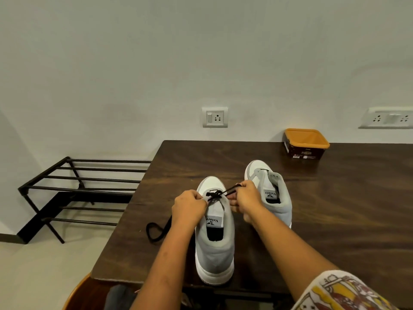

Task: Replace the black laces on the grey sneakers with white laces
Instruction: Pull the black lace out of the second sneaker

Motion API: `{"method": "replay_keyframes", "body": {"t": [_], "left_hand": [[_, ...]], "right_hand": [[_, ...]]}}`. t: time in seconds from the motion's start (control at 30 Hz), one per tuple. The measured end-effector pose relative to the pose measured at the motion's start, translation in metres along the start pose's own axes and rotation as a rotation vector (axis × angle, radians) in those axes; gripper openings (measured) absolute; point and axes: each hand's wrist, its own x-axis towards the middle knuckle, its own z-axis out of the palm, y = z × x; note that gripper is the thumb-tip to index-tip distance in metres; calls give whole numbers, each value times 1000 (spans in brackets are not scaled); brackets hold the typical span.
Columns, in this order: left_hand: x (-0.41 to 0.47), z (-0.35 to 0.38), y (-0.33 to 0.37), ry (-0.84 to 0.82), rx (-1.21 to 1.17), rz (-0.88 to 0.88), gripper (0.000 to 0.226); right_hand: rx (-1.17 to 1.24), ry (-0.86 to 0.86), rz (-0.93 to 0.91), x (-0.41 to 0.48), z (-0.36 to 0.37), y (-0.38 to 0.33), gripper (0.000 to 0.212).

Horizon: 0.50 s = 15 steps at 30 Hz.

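Note:
Two grey sneakers stand on the dark wooden table (335, 209), heels toward me. The near sneaker (214, 242) has a black lace (215, 194) threaded only through its lowest eyelets near the toe. My left hand (188, 205) pinches one side of that lace, and its loose end (156, 231) trails in a loop on the table to the left. My right hand (244, 195) pinches the other side and pulls it up to the right. The far sneaker (268, 191) sits behind my right hand with almost no lace showing. No white laces are visible.
An orange-rimmed plastic tub (305, 143) stands at the table's back edge by the wall. A black metal shoe rack (78, 191) sits on the floor left of the table. Wall sockets (215, 117) are above the table. A wooden chair edge (76, 291) shows below.

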Motion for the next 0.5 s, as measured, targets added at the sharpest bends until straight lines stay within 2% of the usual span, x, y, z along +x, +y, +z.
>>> {"method": "replay_keyframes", "body": {"t": [0.07, 0.13, 0.17, 0.23, 0.3, 0.37, 0.43, 0.5], "left_hand": [[0, 0, 1, -7, 5, 2, 10], [0, 0, 1, -9, -14, -1, 11], [0, 0, 1, -8, -23, -1, 11], [-1, 0, 0, -5, -40, 0, 11], [-1, 0, 0, -15, -64, -7, 11], [-1, 1, 0, -25, -93, -8, 9], [0, 3, 0, -19, -103, -5, 9], [0, 4, 0, -10, -114, -10, 9]], "right_hand": [[158, -52, 114, 0, -3, -2, 27], [105, -110, 120, 2, -5, -6, 31], [-19, -124, 52, 3, -8, -8, 31], [-399, -134, -232, 7, -12, -11, 31], [-663, -184, -504, 4, -11, -11, 32], [-954, -229, -616, -2, -5, -7, 26], [-1313, -177, -736, -7, 4, -3, 27], [-1442, -65, -845, -9, 11, 1, 24]]}}
